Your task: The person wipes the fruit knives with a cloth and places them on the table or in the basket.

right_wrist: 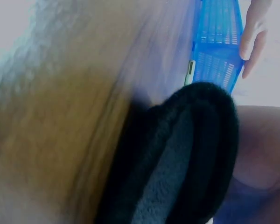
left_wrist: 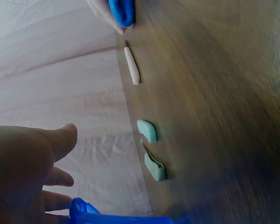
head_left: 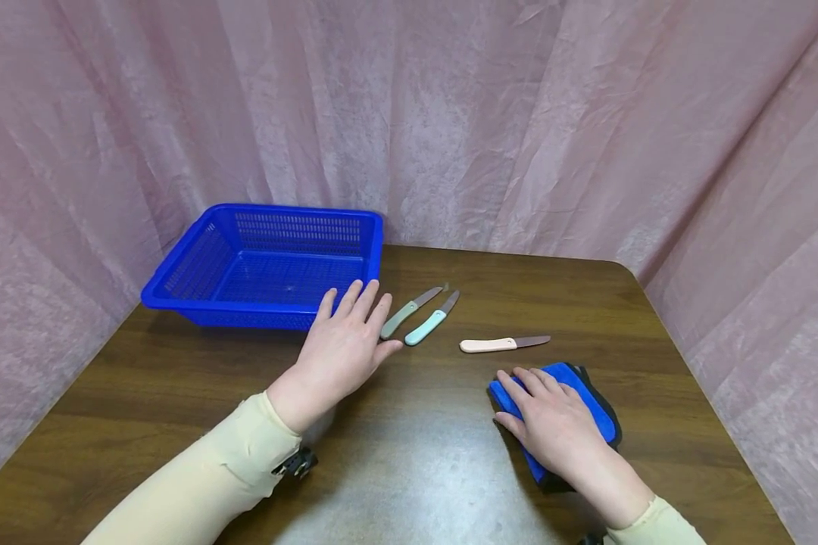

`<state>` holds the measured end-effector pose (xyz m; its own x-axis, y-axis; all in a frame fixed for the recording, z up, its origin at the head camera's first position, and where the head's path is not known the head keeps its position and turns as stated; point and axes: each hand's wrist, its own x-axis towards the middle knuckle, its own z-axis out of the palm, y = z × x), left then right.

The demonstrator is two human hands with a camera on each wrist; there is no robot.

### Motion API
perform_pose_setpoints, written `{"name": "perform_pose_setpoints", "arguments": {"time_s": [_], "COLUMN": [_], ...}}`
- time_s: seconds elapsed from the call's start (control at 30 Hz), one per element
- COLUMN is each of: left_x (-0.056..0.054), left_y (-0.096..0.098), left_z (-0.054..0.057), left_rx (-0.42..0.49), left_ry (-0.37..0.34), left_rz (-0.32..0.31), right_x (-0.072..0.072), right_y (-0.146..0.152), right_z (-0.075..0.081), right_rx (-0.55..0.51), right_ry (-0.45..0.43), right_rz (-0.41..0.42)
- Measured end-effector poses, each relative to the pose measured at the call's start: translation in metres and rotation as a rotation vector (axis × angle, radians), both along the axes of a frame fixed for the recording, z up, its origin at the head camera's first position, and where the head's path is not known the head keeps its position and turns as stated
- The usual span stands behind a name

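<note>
My left hand is held over the table with its fingers straight and spread, nothing in its grasp. Its fingertips overlap the front right corner of a blue plastic basket in the head view; whether they touch it I cannot tell. Just right of that hand lie a sage-green-handled knife and a mint-handled knife, blades pointing away. A knife with a pale peach handle lies further right, blade to the right. My right hand rests on a folded blue cloth with black edging, fingers laid flat across it.
The brown wooden table ends at a pink curtain behind and at both sides. The basket stands at the back left and looks vacant inside. A small black device sits under the left wrist.
</note>
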<state>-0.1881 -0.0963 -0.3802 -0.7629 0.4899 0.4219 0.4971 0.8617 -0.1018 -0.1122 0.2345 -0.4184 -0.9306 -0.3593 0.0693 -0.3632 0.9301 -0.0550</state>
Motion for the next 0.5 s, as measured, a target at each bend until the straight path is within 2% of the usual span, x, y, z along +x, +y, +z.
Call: {"name": "perform_pose_setpoints", "arguments": {"time_s": [0.2, 0.3, 0.5], "left_x": [0.007, 0.009, 0.013], "left_y": [0.008, 0.014, 0.024], "left_z": [0.004, 0.004, 0.001], "left_rx": [-0.021, -0.024, -0.016], "left_ry": [-0.018, -0.003, 0.007], "left_rz": [-0.016, -0.035, -0.082], "right_x": [-0.001, -0.002, -0.005], "right_y": [0.001, 0.0, 0.0], "right_z": [0.006, 0.008, 0.007], "right_rx": [-0.166, -0.158, -0.121], "right_ry": [0.041, 0.061, 0.078], "right_rz": [-0.066, -0.068, -0.002]}}
